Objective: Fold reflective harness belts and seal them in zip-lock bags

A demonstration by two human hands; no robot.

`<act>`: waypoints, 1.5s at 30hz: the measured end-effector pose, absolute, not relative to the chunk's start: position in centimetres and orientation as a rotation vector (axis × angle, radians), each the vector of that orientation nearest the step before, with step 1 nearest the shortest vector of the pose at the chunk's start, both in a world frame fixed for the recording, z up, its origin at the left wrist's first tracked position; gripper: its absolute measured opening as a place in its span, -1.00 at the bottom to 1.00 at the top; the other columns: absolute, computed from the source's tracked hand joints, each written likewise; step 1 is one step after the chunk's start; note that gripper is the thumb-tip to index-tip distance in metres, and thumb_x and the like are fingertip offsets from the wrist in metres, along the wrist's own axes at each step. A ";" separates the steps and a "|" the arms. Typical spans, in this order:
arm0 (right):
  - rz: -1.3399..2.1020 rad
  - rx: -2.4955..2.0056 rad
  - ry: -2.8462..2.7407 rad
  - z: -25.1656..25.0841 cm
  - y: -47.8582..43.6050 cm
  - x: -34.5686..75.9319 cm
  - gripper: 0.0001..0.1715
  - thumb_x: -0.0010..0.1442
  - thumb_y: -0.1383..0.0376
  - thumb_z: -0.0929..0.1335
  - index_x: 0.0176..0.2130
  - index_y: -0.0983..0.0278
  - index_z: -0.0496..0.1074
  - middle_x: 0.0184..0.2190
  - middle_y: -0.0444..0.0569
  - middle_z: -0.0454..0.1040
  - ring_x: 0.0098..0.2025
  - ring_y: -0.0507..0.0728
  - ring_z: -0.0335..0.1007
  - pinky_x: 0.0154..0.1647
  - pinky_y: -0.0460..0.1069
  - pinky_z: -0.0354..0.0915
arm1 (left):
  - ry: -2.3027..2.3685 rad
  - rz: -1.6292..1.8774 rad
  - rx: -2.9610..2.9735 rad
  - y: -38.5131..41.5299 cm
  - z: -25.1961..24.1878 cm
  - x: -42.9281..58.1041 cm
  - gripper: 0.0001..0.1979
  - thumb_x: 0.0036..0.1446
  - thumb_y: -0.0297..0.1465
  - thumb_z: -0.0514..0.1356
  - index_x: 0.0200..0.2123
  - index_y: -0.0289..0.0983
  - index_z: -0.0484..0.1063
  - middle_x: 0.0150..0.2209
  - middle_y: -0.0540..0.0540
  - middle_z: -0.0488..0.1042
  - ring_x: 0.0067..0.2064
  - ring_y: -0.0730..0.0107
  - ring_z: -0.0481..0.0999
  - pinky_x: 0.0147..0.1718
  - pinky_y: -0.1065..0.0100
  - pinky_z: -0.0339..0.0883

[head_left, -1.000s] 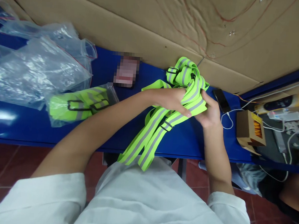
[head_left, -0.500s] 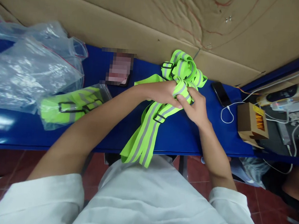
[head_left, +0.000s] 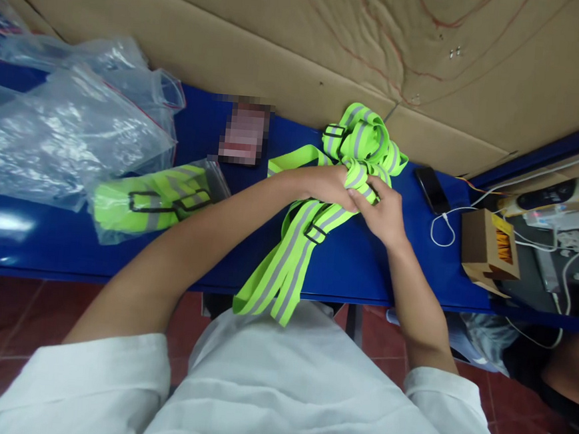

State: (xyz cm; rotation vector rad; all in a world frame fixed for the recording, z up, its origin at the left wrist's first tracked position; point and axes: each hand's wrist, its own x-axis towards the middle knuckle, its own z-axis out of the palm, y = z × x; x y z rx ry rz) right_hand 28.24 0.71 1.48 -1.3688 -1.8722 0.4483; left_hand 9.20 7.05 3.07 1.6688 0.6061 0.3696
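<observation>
A neon-green reflective strap vest (head_left: 360,142) with grey stripes and black buckles lies bunched on the blue table (head_left: 346,261), its long ends hanging over the front edge toward my lap. My left hand (head_left: 325,185) is closed around the straps at the middle of the bundle. Against it, my right hand (head_left: 382,214) pinches the same straps with its fingers. A second folded vest in a clear bag (head_left: 155,200) lies to the left of my left forearm.
Crumpled clear plastic bags (head_left: 71,126) fill the table's left. A black phone (head_left: 429,188) with a white cable and a small cardboard box (head_left: 487,249) sit at the right. A cardboard sheet (head_left: 283,36) stands behind the table. Another person's arm (head_left: 571,366) shows at lower right.
My right hand moved left from the bundle's outer side to meet my left hand. The straps were gathered tighter between both hands.
</observation>
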 end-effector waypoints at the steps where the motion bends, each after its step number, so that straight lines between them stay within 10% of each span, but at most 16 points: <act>1: 0.428 -1.373 -1.861 1.4 0.7 28.2 -0.51 0.22 -0.14 0.48 -0.12 0.18 0.59 -0.30 -0.09 0.60 -0.26 0.18 0.48 -0.18 0.07 0.37 | 0.616 0.388 1.687 7.0 3.3 9.2 -0.70 -0.13 -0.43 0.37 -0.23 -0.24 0.56 -0.22 -0.07 0.60 -0.06 0.09 0.58 0.00 0.16 0.43; 28: 0.380 -1.315 -1.460 2.9 -1.2 26.8 -0.55 0.30 -0.14 0.41 -0.35 0.14 0.49 -0.55 -0.15 0.39 -0.54 0.11 0.33 -0.46 0.07 0.34 | 0.503 0.316 1.483 5.8 4.8 9.4 -0.75 -0.11 -0.45 0.41 -0.27 -0.30 0.60 -0.18 -0.15 0.69 -0.13 0.14 0.67 -0.09 0.21 0.51; 45: 0.530 -1.164 -1.136 1.3 1.1 28.0 -0.52 0.34 -0.14 0.36 -0.19 0.19 0.54 -0.28 -0.09 0.54 -0.20 0.14 0.53 -0.09 0.09 0.48 | 0.715 0.524 1.460 5.7 3.6 10.3 -0.57 -0.05 -0.32 0.48 -0.07 -0.28 0.60 -0.08 -0.12 0.67 -0.07 0.12 0.66 -0.01 0.19 0.51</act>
